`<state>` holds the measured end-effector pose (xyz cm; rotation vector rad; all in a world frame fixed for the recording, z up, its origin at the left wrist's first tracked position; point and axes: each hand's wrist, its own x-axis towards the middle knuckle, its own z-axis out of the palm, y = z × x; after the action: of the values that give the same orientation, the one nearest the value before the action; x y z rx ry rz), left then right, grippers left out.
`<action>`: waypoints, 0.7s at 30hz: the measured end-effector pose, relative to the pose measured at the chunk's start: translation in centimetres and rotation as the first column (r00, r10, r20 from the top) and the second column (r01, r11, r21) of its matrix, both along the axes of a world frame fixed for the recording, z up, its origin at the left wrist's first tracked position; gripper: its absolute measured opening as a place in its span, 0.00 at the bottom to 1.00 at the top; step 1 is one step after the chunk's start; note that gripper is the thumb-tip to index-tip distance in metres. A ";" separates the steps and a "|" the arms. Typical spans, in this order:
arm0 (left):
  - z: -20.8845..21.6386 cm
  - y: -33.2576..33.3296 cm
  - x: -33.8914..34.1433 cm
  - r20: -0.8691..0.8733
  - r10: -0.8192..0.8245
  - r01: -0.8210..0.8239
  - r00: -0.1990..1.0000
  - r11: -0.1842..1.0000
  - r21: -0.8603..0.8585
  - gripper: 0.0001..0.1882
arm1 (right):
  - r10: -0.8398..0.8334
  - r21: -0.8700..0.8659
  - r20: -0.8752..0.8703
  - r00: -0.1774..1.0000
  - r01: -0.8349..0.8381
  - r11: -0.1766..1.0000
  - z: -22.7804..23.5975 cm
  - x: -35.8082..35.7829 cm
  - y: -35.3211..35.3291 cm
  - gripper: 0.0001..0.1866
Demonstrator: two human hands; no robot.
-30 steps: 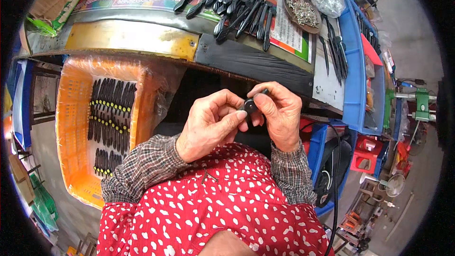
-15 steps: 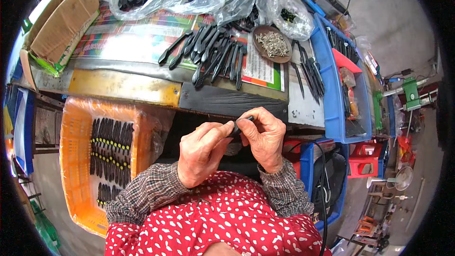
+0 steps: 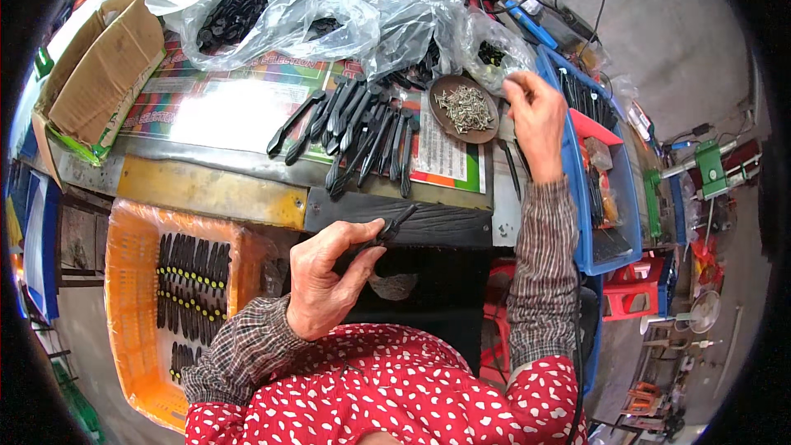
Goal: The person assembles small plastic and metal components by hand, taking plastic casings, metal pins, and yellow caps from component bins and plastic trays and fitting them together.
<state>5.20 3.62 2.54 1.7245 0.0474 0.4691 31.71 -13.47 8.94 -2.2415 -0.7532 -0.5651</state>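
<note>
My left hand (image 3: 325, 276) is closed around a small black plastic handle piece (image 3: 401, 218), its narrow end sticking out past the thumb and forefinger, over the bench's front edge. My right hand (image 3: 540, 119) is raised to the right of a brown dish (image 3: 442, 122) of small silvery screws (image 3: 466, 109). Its fingers are curled together beside a clear bag (image 3: 503, 35) of small black and yellow-green parts; anything between the fingertips is hidden. A pile of black handle pieces (image 3: 354, 128) lies on the bench left of the dish.
An orange crate (image 3: 132, 313) at lower left holds rows of black handles with yellow-green dots. A blue bin (image 3: 614, 259) stands right of the bench. Clear plastic bags (image 3: 346, 33) of black parts line the back, with an open cardboard box (image 3: 103, 66) at far left.
My right hand has left the black handle piece and moved up and right, past the dish to the clear bag. My left hand keeps the piece, slightly lower and further left.
</note>
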 end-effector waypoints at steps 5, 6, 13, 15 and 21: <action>-0.4 0.2 1.0 0.024 0.050 -0.050 0.998 0.999 -0.017 0.14 | -0.058 -0.255 0.241 0.969 0.121 0.959 -0.7 7.7 0.9 0.10; -0.4 0.3 1.0 0.023 0.049 -0.049 0.999 0.999 -0.020 0.14 | -0.070 -0.347 0.268 0.961 0.164 0.923 -1.0 8.8 1.1 0.10; -0.2 0.7 1.2 0.054 0.019 -0.021 0.998 0.999 0.033 0.13 | -0.139 -0.664 0.200 0.970 0.239 0.709 -2.5 12.3 2.4 0.11; -0.3 0.7 1.3 0.057 0.016 -0.018 0.998 0.999 0.030 0.13 | -0.164 -0.690 0.201 0.966 0.258 0.676 -2.7 12.9 2.5 0.11; -0.4 1.0 1.3 0.062 -0.019 0.017 0.998 0.999 0.038 0.12 | -0.169 -0.705 0.206 0.964 0.266 0.658 -3.4 13.6 2.6 0.12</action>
<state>6.46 4.60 2.15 1.7442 -0.0216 0.5125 45.36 -10.82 5.56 -3.1072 -0.8814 -0.5834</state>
